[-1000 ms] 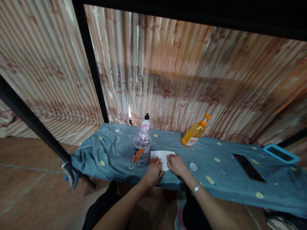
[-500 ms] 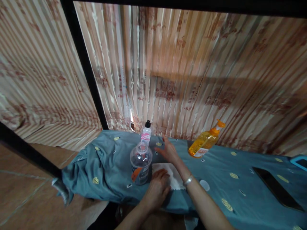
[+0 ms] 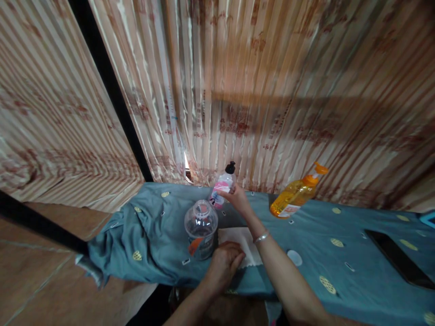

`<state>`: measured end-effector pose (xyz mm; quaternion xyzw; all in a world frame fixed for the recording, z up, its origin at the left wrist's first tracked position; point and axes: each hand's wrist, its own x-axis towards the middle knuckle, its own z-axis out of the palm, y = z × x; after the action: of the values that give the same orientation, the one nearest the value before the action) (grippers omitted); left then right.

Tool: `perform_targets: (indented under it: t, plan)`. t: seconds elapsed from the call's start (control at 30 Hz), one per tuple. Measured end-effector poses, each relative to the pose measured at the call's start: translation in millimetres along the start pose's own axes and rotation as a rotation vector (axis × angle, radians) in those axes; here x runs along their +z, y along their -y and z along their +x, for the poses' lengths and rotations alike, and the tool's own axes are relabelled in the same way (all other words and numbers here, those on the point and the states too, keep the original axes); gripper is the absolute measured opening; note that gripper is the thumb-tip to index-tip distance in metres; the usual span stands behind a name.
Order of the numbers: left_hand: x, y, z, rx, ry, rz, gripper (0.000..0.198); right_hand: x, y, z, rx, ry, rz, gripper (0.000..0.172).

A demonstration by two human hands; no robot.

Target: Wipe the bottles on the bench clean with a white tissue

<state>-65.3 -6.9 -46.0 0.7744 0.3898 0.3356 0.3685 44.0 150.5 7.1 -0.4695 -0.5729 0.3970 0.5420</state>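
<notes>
My right hand (image 3: 237, 199) is closed around a small white bottle (image 3: 221, 186) with a pink label and black cap, holding it tilted just above the blue cloth (image 3: 316, 226) near the curtain. My left hand (image 3: 222, 265) lies flat, fingers together, on the near edge of a white folded tissue (image 3: 243, 240). A clear plastic jar (image 3: 200, 228) with an orange label and no lid stands just left of the tissue, beside my left hand.
An orange pump bottle (image 3: 295, 194) leans at the back right. A small white round lid (image 3: 294, 257) lies right of the tissue. A dark phone (image 3: 399, 258) rests at the far right. A striped curtain (image 3: 258, 90) hangs behind; a black post (image 3: 108, 90) stands at left.
My right hand left the tissue, reached back past the jar and took hold of the small white bottle, tipping it. My left hand stayed on the tissue. The view shifted left.
</notes>
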Motion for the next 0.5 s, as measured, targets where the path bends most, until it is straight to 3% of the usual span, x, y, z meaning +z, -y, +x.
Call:
perform_targets:
  t: [0.1, 0.2, 0.33, 0.5]
  plan:
    - [-3.2, -6, -1, -0.024, -0.042, -0.049, 0.027, -39, 25, -42, 0.014, -0.033, -0.016, 0.052]
    - [-7.3, -12, -2, -0.012, -0.070, -0.002, 0.016, -63, 32, -86, 0.070, -0.036, -0.008, 0.048]
    - [-11.1, -13, -3, 0.058, -0.078, 0.057, 0.023, -69, 13, -117, 0.132, -0.032, 0.080, 0.044]
    - [-8.7, 2, -2, 0.031, -0.187, 0.068, 0.054, -70, -2, -122, 0.180, 0.035, 0.205, 0.043]
